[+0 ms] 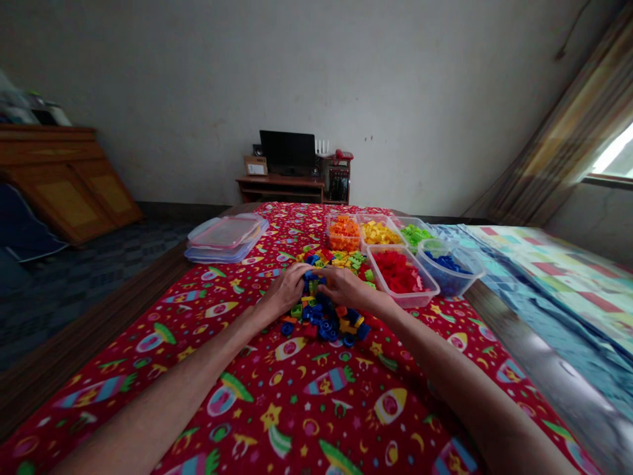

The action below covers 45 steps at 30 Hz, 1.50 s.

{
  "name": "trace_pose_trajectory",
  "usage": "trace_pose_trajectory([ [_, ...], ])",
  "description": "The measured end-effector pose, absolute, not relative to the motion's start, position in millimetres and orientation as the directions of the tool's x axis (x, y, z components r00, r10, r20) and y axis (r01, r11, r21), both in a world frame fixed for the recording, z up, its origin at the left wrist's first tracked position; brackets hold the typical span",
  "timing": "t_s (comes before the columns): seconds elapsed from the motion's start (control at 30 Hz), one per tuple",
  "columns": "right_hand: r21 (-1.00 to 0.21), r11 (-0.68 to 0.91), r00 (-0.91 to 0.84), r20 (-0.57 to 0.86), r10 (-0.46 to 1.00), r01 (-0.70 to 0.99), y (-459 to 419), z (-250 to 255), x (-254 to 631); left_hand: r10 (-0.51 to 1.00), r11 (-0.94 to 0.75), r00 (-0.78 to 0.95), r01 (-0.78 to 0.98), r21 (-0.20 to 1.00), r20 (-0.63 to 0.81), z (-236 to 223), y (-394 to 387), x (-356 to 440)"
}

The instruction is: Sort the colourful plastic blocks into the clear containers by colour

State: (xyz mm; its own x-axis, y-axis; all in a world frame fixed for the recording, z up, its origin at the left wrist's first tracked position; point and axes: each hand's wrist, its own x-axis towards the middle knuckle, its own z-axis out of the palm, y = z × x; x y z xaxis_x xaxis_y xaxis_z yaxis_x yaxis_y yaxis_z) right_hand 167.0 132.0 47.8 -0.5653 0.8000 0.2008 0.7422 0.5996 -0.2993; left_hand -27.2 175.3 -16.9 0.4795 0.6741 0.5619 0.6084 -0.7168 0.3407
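Both hands are in a loose pile of mixed toy building blocks [326,328] on the tabletop, mostly blue with some orange, yellow, green and red. My left hand [289,289] curls over the pile's left side, its fingers bent in at blue blocks. From the right, my right hand [342,285] reaches in with curled fingers, its fingertips close to those of the left. Both hands look closed, but what lies in the fingers is too small and covered to make out. Yellow and green blocks [353,262] lie just beyond the right hand.
Right of the pile stand clear tubs of sorted blocks: an orange tub [343,244], a yellow tub [380,241], a green tub [415,239], a red tub [403,297] and a blue tub [452,284]. Stacked lids [225,237] lie at left on the red patterned cloth [297,422].
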Motion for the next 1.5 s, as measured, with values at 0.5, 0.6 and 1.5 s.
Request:
trace_pose_trajectory([
  [0.5,-0.227,0.442,-0.371,0.294,0.881,0.868,134,95,217,0.328,-0.944,0.880,0.318,0.088,0.345,27,90,36],
  [0.6,-0.218,0.467,-0.406,0.272,0.872,0.857,136,91,217,0.336,-0.940,0.896,0.339,0.040,0.290,18,85,40],
  [1.5,-0.128,0.683,-0.661,0.177,0.729,0.719,141,30,202,0.787,-0.578,0.406,0.748,0.326,0.464,16,179,-33],
])
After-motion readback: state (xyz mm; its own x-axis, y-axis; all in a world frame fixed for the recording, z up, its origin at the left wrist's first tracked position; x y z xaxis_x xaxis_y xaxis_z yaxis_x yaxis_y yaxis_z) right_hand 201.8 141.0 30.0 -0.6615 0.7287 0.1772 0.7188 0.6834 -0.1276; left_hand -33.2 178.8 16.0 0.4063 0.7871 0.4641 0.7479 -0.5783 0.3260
